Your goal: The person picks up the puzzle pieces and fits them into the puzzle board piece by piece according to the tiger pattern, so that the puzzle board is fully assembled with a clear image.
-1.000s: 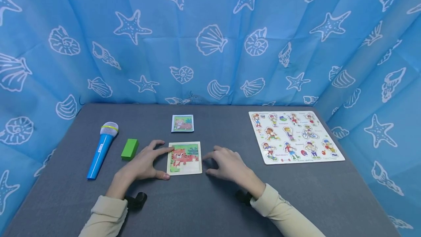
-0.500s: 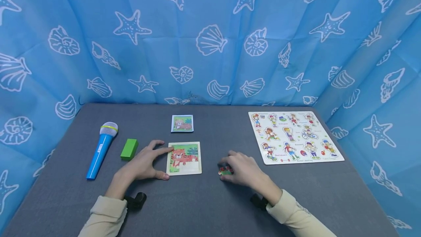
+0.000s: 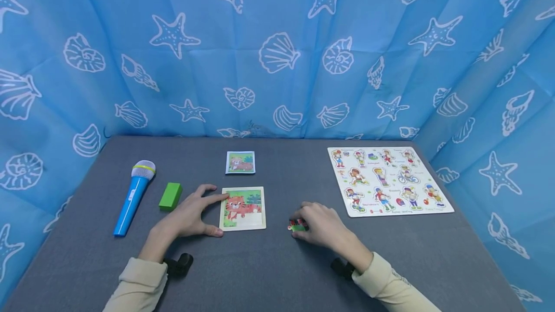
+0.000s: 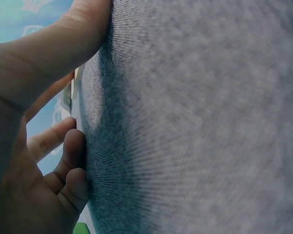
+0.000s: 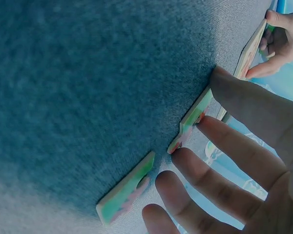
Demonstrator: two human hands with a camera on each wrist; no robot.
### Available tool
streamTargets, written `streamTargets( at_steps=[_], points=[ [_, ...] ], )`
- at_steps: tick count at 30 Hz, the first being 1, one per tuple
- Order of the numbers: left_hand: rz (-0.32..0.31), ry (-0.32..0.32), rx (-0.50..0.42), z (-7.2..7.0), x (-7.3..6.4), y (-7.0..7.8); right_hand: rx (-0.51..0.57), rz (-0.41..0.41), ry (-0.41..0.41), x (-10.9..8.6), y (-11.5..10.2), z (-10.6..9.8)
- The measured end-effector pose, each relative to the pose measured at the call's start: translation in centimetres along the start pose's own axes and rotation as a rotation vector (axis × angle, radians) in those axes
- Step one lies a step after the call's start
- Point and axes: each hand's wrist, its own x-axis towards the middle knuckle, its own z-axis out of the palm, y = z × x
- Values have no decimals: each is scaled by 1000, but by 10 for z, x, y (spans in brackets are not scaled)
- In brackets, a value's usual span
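Observation:
In the head view, a square tray puzzle with a partly filled tiger picture lies at the table's middle. My left hand rests at its left side, the index fingertip on the upper part of the frame and the thumb at the lower corner. To the right of the tray, my right hand holds a green and red jigsaw piece low at the table. The right wrist view shows thumb and fingertips at the edges of this jigsaw piece. Another jigsaw piece lies near the other fingers.
A small tiger picture card lies behind the tray. To the left are a green block and a blue toy microphone. A white board with sports figures lies at the right. A blue shell-patterned curtain hangs behind the table.
My right hand has moved right, away from the tray's edge, to the jigsaw piece and now holds it. The left hand and tray have stayed put.

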Motion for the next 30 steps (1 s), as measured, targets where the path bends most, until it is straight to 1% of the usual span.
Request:
streamTargets(
  at_steps=[6, 15, 30],
  points=[
    [-2, -1, -5, -1, -2, 2, 10, -14, 8, 0, -1, 0],
    [3, 3, -2, -1, -3, 2, 30, -38, -3, -1, 0, 0],
    [-18, -10, -1, -1, -1, 2, 33, -17, -15, -1, -3, 0]
  ],
)
